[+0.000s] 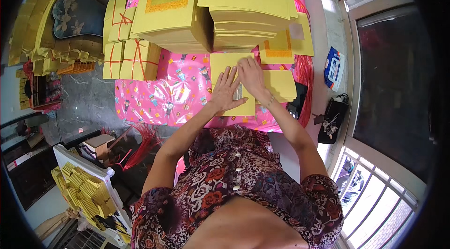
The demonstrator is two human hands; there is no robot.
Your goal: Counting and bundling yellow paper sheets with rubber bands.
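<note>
A yellow paper sheet [229,60] lies on the pink patterned tablecloth [183,78] in front of me, with a silvery patch partly showing between my hands. My left hand [226,93] rests flat on this sheet, fingers spread. Across its upper right part, my right hand [251,75] has its fingers bent and close together at the paper; the fingertips are partly hidden. Just right of the sheet is a small pile of yellow paper [280,86]. Behind that, another yellow sheet bears an orange-bordered gold square [278,45].
Two tall stacks of yellow paper, left [171,24] and right [248,17], stand beyond my hands. Yellow bundles tied with red string [139,61] sit at left. Red strands [305,89] hang off the table's right edge. A wipes pack [333,68] lies by the window.
</note>
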